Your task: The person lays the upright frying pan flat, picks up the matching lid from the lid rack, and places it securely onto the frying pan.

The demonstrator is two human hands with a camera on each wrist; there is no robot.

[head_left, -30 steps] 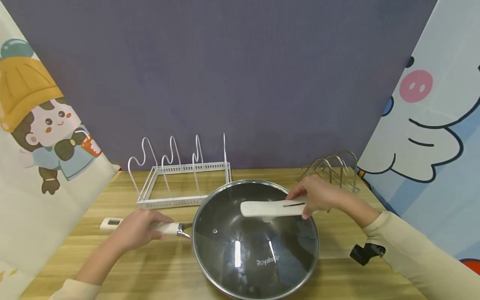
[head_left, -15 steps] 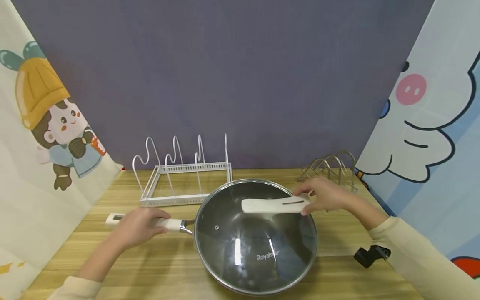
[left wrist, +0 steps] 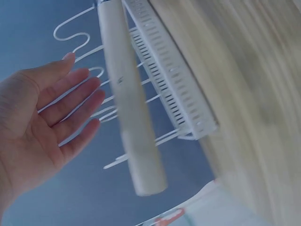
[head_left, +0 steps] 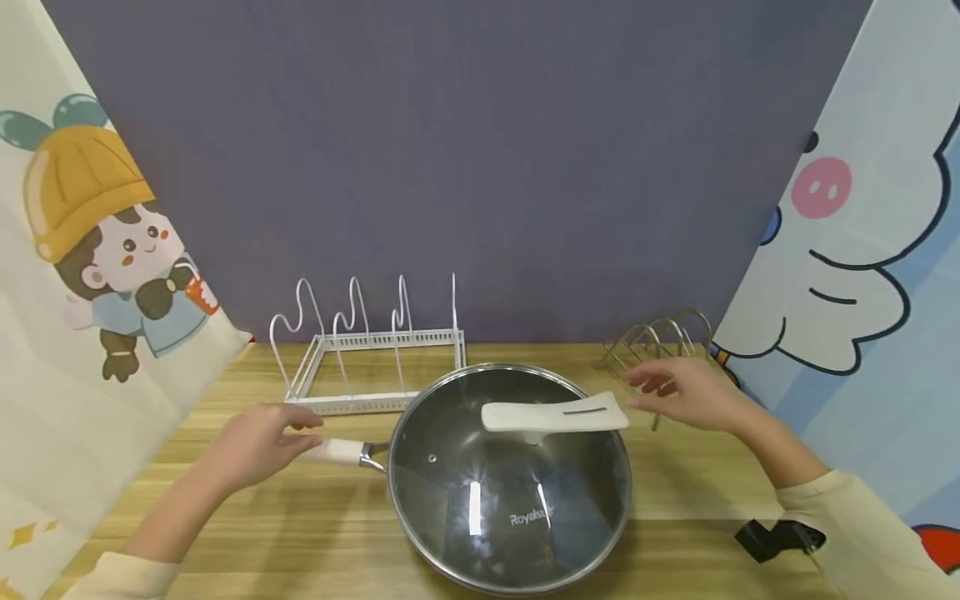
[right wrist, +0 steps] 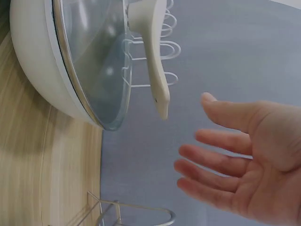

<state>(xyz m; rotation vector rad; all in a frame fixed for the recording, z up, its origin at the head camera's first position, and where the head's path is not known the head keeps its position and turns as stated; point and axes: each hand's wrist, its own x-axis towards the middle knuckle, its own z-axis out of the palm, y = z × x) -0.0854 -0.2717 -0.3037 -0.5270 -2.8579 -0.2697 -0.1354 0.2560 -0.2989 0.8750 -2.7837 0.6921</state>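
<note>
A cream pan (right wrist: 35, 52) stands on the wooden table, covered by a glass lid (head_left: 487, 500) with a steel rim. Across the lid's middle lies a long white lid handle (head_left: 551, 416) with a slot near its right end. My right hand (head_left: 693, 393) is just right of that handle, fingers loose and holding nothing; the right wrist view shows a gap between them. My left hand (head_left: 258, 446) is by the pan's long handle (head_left: 337, 451), covering its outer end in the head view. In the left wrist view its fingers (left wrist: 80, 106) are spread beside the pan handle, apart from it.
Behind the pan on the left stands a white wire rack (head_left: 360, 402) with upright dividers. A smaller metal wire rack (head_left: 652, 337) stands at the back right. A grey panel (head_left: 480, 167) rises behind the table (head_left: 322, 533), with cartoon-printed sheets at both sides.
My right hand has let go of the lid handle and moved right. My left hand has released the pan handle and shifted slightly left. The pan and lid stay in place.
</note>
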